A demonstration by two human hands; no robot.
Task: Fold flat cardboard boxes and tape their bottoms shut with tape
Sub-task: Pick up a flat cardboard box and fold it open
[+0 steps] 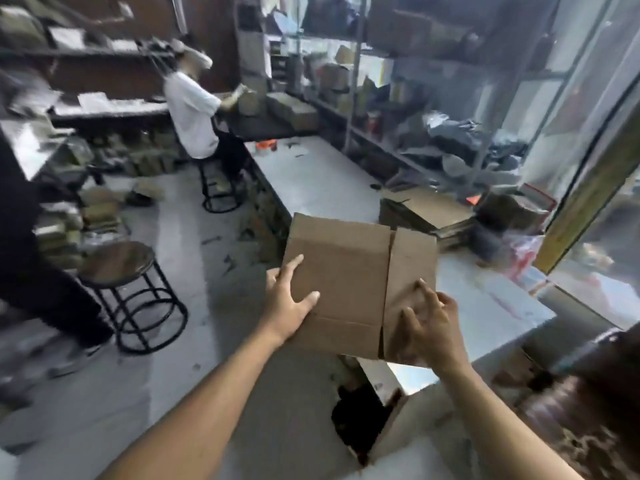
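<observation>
Flat cardboard box (349, 282) held in the air off the near corner of the worktop (502, 317) — left hand (287, 303) clasping its left edge, right hand (429, 327) gripping the narrow right panel. Step judged: opening. Next — push edges inward, square up, fold bottom flaps; tape not identifiable.

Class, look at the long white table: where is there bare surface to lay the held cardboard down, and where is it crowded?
Bare: the white table between the orange item at its far end and the stack of flat cardboard, and its near end right of the held cardboard box. Crowded: around that stack and the bags by the window.
</observation>
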